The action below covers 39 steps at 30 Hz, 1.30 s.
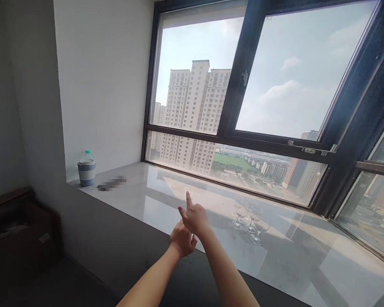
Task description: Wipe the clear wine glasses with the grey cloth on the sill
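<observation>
My right hand [194, 218] is over the glossy grey windowsill [131, 200], its index finger and thumb stretched out and the other fingers curled. Just below it, close against the right wrist, my left hand [181, 239] is closed near the sill's front edge. Its palm is turned away, so whether it holds anything is hidden. To the right of both hands stand several clear stemmed glasses [255, 239], grouped close together. Neither hand touches them.
A grey and white cup [87, 174] and a green-capped bottle [88, 154] stand at the sill's left end. A blurred-out dark object [112, 183] lies beside them. Dark-framed windows [225, 138] rise behind. A cardboard box [25, 238] sits low at the left.
</observation>
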{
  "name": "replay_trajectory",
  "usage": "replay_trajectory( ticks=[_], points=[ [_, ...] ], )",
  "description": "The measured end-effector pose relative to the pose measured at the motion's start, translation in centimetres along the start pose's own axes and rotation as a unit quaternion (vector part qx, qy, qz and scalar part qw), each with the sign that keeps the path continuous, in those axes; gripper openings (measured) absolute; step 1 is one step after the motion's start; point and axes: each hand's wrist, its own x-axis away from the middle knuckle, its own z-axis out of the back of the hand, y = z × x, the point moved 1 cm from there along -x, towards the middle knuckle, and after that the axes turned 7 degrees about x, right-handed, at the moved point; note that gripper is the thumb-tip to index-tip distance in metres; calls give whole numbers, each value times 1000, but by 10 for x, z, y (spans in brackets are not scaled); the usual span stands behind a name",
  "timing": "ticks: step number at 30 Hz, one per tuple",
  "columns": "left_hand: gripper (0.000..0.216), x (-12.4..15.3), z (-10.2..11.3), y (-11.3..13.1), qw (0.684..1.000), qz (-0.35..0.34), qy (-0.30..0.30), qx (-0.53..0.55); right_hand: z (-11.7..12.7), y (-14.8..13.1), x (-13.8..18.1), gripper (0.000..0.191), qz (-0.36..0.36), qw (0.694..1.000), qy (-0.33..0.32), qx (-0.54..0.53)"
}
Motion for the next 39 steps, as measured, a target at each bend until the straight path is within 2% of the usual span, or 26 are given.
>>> replay_trajectory(
  ticks=[5, 11, 19, 24, 29, 39],
  points=[
    [53, 1, 7, 5, 1000, -2, 7, -10, 8, 3, -5, 74, 26, 998, -57, -2],
    [65, -1, 6, 3, 1000, 0, -6, -22, 11, 1, -7, 78, 34, 997, -74, -8],
    [55, -2, 4, 2, 1000, 9, -23, -13, 1, 2, -7, 82, 24, 999, -44, -13],
    [44, 0, 14, 8, 1000, 17, -10, -15, -4, 2, -4, 66, -6, 1000, -6, -29],
    [37, 1, 19, 12, 1000, 19, 12, -5, -13, 3, -3, 56, -8, 998, 65, -22],
    [32, 0, 21, 11, 1000, 17, -5, -9, -27, 11, -10, 56, -74, 986, 109, -99]
  ],
)
